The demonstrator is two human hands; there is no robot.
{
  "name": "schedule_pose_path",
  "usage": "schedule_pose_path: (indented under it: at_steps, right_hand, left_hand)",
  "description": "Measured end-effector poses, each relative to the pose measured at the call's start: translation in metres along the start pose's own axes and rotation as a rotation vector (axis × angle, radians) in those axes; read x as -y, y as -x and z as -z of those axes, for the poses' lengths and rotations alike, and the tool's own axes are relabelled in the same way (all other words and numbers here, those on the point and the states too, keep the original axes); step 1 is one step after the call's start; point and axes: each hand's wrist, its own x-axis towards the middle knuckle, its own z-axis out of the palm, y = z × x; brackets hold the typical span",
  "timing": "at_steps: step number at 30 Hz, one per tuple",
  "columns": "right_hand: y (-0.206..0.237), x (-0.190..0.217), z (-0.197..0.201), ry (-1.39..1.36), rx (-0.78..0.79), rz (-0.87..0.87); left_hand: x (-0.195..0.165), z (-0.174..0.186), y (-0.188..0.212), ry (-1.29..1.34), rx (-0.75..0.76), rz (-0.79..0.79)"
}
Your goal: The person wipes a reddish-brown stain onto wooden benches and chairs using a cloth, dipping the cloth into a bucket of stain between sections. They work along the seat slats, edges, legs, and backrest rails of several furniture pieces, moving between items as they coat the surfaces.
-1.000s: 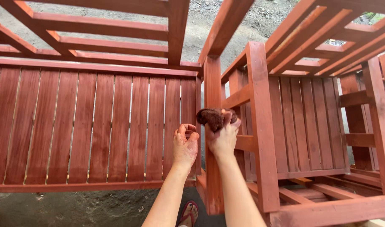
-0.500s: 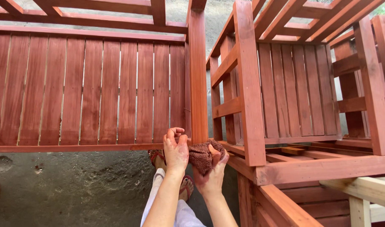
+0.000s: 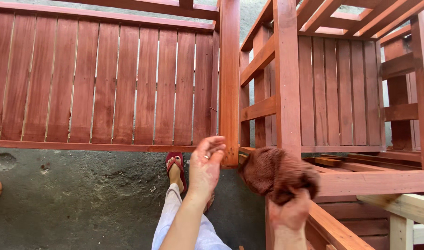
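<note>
I see right hand (image 3: 291,214) gripping brown stained rag (image 3: 277,173), just right of red post (image 3: 229,83). Left hand (image 3: 205,166) loose, fingers curled, empty, touching post foot. My judgement: keep rag bunched, wipe along grain, steady post. Sandal (image 3: 175,165) left of post.

Rag (image 3: 274,173) right of post (image 3: 229,83), above floor (image 3: 82,203)

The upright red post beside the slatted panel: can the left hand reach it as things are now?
Probably yes. The left hand is open, its fingertips already at the lower part of the red post, with nothing between them. The right hand holds the brown rag off to the side, clear of that path.
</note>
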Motion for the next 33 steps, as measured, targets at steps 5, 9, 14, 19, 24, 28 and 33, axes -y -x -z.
schedule_pose_path:
  at_steps: [5, 9, 14, 19, 24, 28, 33]
  right_hand:
    - [0.014, 0.041, -0.057, -0.246, 0.126, -0.045]
    - [0.015, 0.031, -0.096, -0.408, 0.172, -0.145]
    - [0.013, 0.006, -0.110, -0.229, 0.073, -0.358]
    - [0.010, -0.016, -0.127, -0.176, 0.260, -0.345]
    - [-0.006, -0.037, -0.157, -0.067, 0.270, -0.441]
    - [-0.009, -0.042, -0.170, 0.212, 0.289, -0.445]
    - [-0.007, -0.058, -0.183, 0.387, 0.428, -0.509]
  left_hand:
    - [-0.044, -0.039, 0.025, -0.079, 0.180, 0.085]
    - [-0.064, -0.050, 0.023, -0.113, 0.107, 0.113]
    - [-0.061, -0.037, 0.006, 0.206, -0.043, 0.283]
    - [-0.050, -0.002, -0.003, 0.407, -0.219, 0.154]
    - [-0.058, 0.034, -0.007, 0.255, -0.521, -0.131]
    - [-0.074, 0.058, -0.011, 0.001, -0.653, -0.273]
    - [-0.073, 0.069, -0.011, -0.381, -0.673, -0.308]
